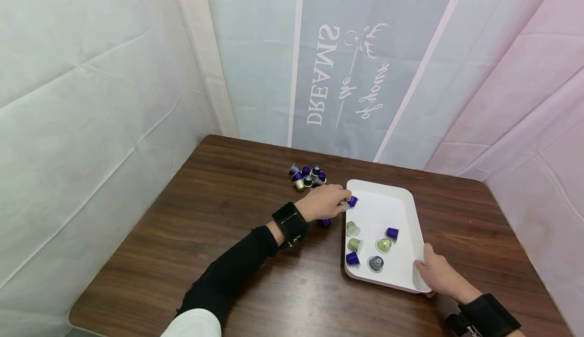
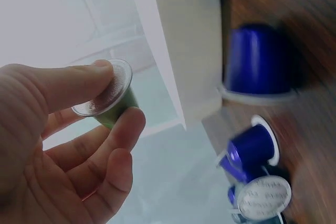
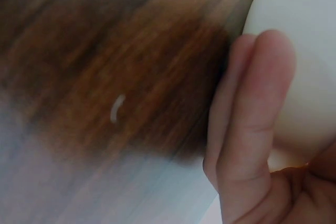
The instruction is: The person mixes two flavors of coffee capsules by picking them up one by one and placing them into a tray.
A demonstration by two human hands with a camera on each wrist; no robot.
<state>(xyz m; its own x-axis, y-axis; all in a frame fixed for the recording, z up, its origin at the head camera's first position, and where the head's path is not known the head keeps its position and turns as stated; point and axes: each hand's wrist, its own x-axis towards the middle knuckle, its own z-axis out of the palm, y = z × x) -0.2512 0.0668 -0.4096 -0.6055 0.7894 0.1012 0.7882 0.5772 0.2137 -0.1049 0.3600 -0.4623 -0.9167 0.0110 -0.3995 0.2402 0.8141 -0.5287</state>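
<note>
My left hand [image 1: 323, 202] is at the left rim of a white tray [image 1: 388, 195]. It pinches a green coffee capsule [image 2: 122, 109] between thumb and fingertips, the foil lid under the thumb in the left wrist view. My right hand [image 1: 442, 275] grips the tray's near right corner, with the thumb over the rim; part of its grasp is hidden. Inside the tray lie several capsules, among them a green one [image 1: 384, 245], a grey one [image 1: 376, 263] and a purple one [image 1: 392, 233]. A purple capsule [image 1: 324, 222] on the table lies beneath my left wrist.
Beyond my left hand, a pile of purple, grey and green capsules [image 1: 306, 171] lies on the brown wooden table [image 1: 219, 200]. Pale hanging cloth [image 1: 255, 73] borders the table's back and sides.
</note>
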